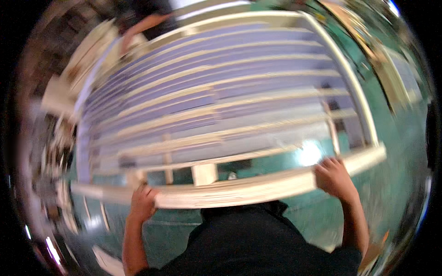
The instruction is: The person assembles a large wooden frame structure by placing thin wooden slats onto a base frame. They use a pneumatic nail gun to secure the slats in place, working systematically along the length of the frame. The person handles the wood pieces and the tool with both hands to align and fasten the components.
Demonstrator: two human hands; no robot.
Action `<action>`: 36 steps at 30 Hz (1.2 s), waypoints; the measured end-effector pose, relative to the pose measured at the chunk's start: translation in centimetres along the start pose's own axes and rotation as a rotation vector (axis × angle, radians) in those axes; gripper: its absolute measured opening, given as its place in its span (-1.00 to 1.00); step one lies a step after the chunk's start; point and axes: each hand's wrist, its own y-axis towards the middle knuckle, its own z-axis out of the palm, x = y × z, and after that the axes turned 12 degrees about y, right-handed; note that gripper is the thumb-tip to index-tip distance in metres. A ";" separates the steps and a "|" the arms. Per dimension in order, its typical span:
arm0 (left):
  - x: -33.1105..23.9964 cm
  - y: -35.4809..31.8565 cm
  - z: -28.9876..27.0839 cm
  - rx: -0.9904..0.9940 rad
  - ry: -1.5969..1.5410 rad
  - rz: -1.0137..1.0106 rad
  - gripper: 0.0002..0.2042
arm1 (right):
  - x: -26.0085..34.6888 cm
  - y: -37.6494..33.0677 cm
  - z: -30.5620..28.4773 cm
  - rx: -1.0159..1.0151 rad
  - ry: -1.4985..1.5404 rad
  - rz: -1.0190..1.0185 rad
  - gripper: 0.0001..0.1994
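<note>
l hand [143, 202]: fingers curled over beam, l of its mid, gripping it
r hand [333, 177]: wrapped on same beam nr its r end, gripping too
beam [239, 192]: pale wood, across front of black shirt [262, 244], along near side of slatted frame [193, 113]
block [205, 175]: short, wood, just behind beam, betw hands
other person's arm [145, 24]: far l side, blurred
floor [400, 138]: green, shiny

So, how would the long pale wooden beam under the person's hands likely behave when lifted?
The wooden beam is probably stiff, since it looks thick. Being long, it could tip if lifted off-centre; the left hand and right hand sit well apart. Its bare-looking wood suggests little slipping.
</note>
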 end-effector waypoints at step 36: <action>14.7 25.1 -9.6 -0.246 0.048 0.296 -0.33 | 8.7 5.6 -0.2 -0.190 0.095 0.207 -0.30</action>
